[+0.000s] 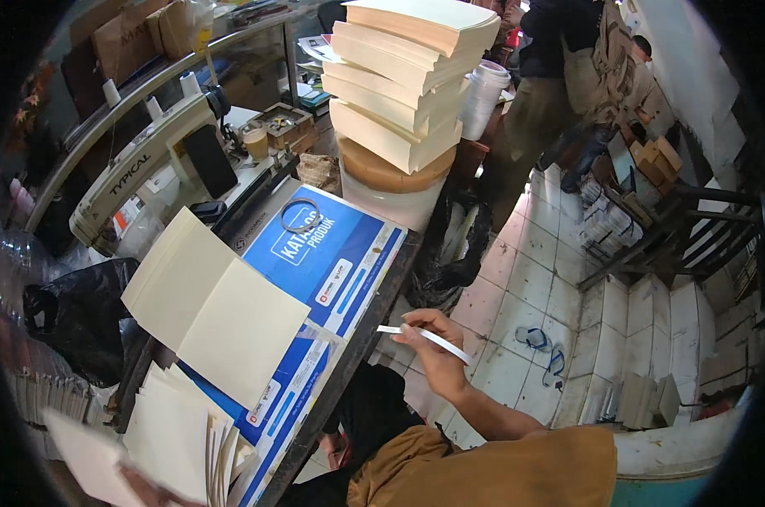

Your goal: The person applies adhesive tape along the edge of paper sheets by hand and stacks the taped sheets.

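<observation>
My right hand (pixel 440 362) pinches a narrow, curved white strip (pixel 449 346), just off the table's right edge; a short straight end of the strip points toward the table. At the lower left my left hand (pixel 146 490) is blurred by motion, with a smeared cream paper booklet (pixel 87 460) in it. Beside it several cream booklets (pixel 169 427) lie fanned in a loose pile. An open cream booklet (pixel 245 325) with blank pages rests on the blue printed board (pixel 357 245). A round ring (pixel 299 215), like a tape roll, sits on the board's far part.
A tall stack of cream paper blocks (pixel 403 93) stands on a round stool (pixel 391 173) beyond the table. A sewing machine (pixel 146 160) with a phone (pixel 209 160) is at left. Black plastic bags (pixel 91 313) flank the table. Another person (pixel 543 110) stands behind; sandals (pixel 544 351) lie on floor tiles.
</observation>
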Demonstrator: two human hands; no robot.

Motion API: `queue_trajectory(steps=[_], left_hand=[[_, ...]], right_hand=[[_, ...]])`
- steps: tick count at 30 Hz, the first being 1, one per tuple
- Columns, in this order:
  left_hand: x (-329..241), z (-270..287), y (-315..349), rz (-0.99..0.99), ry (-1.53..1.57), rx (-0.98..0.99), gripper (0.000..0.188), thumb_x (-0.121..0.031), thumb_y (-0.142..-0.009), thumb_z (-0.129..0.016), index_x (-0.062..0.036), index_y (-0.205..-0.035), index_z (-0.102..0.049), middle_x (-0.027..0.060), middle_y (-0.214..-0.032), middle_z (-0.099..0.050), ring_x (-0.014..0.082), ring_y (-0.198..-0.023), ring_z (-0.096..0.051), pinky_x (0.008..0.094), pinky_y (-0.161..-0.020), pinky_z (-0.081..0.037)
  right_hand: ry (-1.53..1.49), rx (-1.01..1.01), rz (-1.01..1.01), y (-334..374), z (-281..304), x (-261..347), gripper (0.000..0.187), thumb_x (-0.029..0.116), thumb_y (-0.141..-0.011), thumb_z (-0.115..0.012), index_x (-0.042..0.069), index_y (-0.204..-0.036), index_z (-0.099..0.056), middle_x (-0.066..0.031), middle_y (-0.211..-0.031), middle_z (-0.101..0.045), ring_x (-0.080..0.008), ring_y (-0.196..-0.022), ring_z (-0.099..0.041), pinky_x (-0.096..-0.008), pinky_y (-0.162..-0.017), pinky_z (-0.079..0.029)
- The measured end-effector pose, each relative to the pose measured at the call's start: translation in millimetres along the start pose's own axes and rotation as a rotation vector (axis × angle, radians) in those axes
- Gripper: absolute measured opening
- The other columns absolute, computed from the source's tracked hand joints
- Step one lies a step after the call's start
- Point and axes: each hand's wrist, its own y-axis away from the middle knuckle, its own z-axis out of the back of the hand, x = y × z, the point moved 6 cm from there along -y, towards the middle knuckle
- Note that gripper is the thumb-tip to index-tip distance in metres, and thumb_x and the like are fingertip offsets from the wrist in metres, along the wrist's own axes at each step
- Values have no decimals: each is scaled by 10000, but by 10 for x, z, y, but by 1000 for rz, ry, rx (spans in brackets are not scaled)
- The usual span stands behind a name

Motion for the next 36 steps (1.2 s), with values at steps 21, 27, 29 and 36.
queue_trajectory(steps=[21,27,29,36], left_hand=[[-973,-2177,1519,-55,-401,1417,758,-449,-1048,-514,-27,-1634,-280,189,-1731,-172,407,-1602,-95,564,-1279,-90],[-788,-1791,1569,-78,-321,1400,748,-441,-1069,-487,-26,-1644,-248,201,-1720,-203,434,-1584,-160,572,-1269,-135],[-767,-1638,1582,-77,-355,1369,732,-445,-1078,-476,-34,-1643,-258,193,-1717,-222,422,-1586,-167,559,-1273,-132],[-923,-1479,1507,-250,-450,1265,727,-517,-1052,-480,-25,-1583,-413,194,-1649,-382,429,-1503,-358,556,-1225,-279]], right_hand=[[-329,77,-69,-148,-329,96,298,9,-957,-716,21,-1245,-641,-81,-1062,-713,-126,-983,-689,-287,-878,-576],[-181,317,-39,-205,-937,-52,337,84,-935,-771,20,-1242,-647,-53,-1006,-698,-98,-932,-655,-255,-782,-531],[-188,365,-18,-127,-1113,-90,313,79,-946,-745,17,-1233,-636,-48,-978,-690,-94,-904,-647,-269,-756,-520],[285,207,619,-96,-1411,-86,319,-31,-864,-736,-9,-1170,-650,-145,-945,-681,-280,-839,-669,-372,-738,-531]])
